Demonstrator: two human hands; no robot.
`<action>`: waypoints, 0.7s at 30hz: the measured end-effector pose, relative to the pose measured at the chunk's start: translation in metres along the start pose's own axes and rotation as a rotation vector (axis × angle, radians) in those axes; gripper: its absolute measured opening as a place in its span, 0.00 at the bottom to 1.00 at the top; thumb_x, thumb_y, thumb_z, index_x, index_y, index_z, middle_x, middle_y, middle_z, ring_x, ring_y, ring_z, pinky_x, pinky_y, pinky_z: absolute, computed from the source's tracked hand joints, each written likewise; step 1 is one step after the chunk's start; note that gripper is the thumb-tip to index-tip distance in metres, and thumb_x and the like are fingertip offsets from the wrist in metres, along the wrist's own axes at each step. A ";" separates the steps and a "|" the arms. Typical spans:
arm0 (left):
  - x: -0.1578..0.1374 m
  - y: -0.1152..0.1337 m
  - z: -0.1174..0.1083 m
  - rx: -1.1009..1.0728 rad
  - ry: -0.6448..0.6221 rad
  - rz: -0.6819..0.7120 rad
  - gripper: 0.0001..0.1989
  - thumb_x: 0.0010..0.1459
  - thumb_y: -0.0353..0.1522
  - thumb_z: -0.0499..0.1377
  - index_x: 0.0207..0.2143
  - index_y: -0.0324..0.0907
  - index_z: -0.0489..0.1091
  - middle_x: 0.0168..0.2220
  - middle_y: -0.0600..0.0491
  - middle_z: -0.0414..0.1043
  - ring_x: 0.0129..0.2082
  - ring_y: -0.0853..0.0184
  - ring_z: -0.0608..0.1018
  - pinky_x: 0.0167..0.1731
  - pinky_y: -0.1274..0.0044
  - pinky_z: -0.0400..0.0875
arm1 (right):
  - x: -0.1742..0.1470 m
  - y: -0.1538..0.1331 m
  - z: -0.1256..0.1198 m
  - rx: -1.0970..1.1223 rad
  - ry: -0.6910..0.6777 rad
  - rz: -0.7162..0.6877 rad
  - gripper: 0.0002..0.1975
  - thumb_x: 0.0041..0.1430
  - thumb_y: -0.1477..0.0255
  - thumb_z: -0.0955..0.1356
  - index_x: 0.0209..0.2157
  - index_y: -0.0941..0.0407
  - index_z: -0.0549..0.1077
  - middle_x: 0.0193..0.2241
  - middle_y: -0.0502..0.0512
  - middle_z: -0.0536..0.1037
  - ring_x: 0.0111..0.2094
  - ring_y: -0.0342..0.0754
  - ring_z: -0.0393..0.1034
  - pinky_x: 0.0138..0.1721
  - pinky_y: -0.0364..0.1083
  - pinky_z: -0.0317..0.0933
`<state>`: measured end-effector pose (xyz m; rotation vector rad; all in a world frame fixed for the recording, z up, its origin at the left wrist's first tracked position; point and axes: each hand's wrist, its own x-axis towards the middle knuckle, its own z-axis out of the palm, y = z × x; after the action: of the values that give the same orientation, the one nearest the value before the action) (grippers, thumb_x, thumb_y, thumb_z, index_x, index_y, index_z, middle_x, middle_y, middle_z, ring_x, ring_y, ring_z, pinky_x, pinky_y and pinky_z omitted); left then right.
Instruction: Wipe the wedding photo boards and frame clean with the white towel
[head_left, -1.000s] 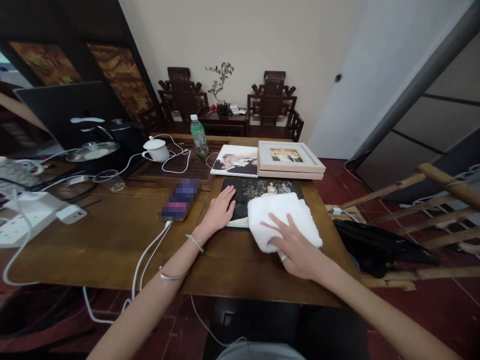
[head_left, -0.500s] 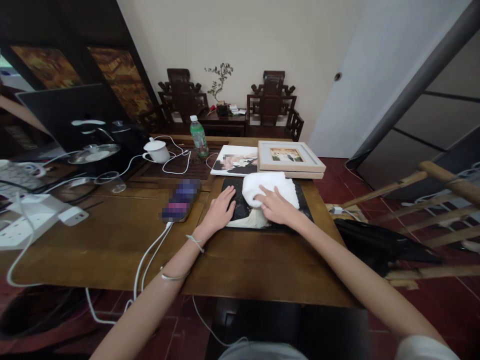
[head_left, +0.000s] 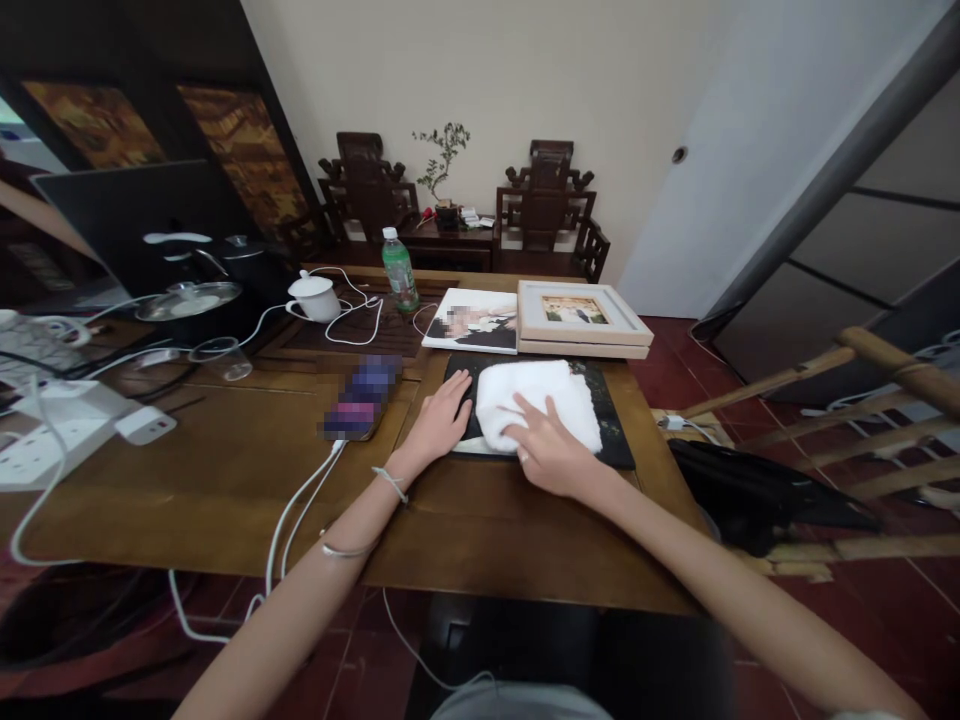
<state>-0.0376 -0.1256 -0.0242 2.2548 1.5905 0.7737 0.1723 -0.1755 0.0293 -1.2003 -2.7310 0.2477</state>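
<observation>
A folded white cloth (head_left: 536,390) lies on a dark flat panel (head_left: 616,425) with a pale patch, near the table's front edge. My right hand (head_left: 551,448) presses on the cloth, its fingers on top and the thumb side at the cloth's near left edge. My left hand (head_left: 442,415) rests flat on the panel's left edge, fingers stretched out, holding nothing. Most of the panel's picture is hidden under the cloth. Behind the panel are a photo print (head_left: 472,322) and a pale wooden picture frame (head_left: 637,335), which sits on another frame.
Left of my left hand lies a phone (head_left: 367,395) with a white cable. Farther back stand a green-labelled bottle (head_left: 400,270), a lidded white cup (head_left: 313,298) and a clear plastic cup (head_left: 225,360). A power strip (head_left: 56,430) sits at the far left. A wooden chair (head_left: 892,370) is on the right.
My right hand has drawn the cloth toward me and slightly left, covering most of the pale patch. The panel's right side has shifted slightly; my left hand has stayed in place.
</observation>
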 end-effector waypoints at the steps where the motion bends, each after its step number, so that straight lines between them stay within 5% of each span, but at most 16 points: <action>1: 0.000 0.001 0.000 0.002 -0.002 0.002 0.23 0.64 0.33 0.44 0.61 0.40 0.57 0.65 0.45 0.53 0.65 0.61 0.55 0.60 0.59 0.54 | -0.010 -0.009 0.000 0.020 -0.014 -0.015 0.21 0.51 0.82 0.59 0.47 0.60 0.70 0.61 0.66 0.61 0.65 0.62 0.40 0.59 0.72 0.37; 9: 0.000 0.005 -0.003 0.009 -0.002 0.017 0.22 0.64 0.33 0.45 0.59 0.39 0.59 0.64 0.43 0.54 0.65 0.60 0.56 0.60 0.59 0.55 | -0.043 -0.034 -0.009 0.144 -0.080 -0.039 0.20 0.51 0.82 0.59 0.45 0.58 0.71 0.57 0.66 0.66 0.65 0.60 0.44 0.59 0.71 0.39; 16: 0.000 0.002 -0.001 0.014 -0.004 0.014 0.23 0.64 0.32 0.45 0.60 0.38 0.57 0.65 0.43 0.54 0.65 0.60 0.55 0.60 0.59 0.55 | 0.021 0.011 -0.006 0.002 0.005 0.060 0.21 0.57 0.79 0.58 0.50 0.61 0.69 0.57 0.73 0.64 0.63 0.61 0.49 0.57 0.69 0.42; 21: 0.002 -0.002 0.000 0.004 0.003 0.042 0.23 0.64 0.33 0.45 0.60 0.38 0.57 0.64 0.43 0.54 0.65 0.60 0.56 0.60 0.59 0.55 | 0.067 0.035 -0.011 0.010 0.059 0.124 0.24 0.58 0.79 0.56 0.54 0.57 0.67 0.53 0.67 0.69 0.55 0.61 0.62 0.54 0.65 0.49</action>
<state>-0.0387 -0.1229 -0.0251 2.2972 1.5520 0.7863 0.1547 -0.1019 0.0372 -1.3535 -2.6064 0.2360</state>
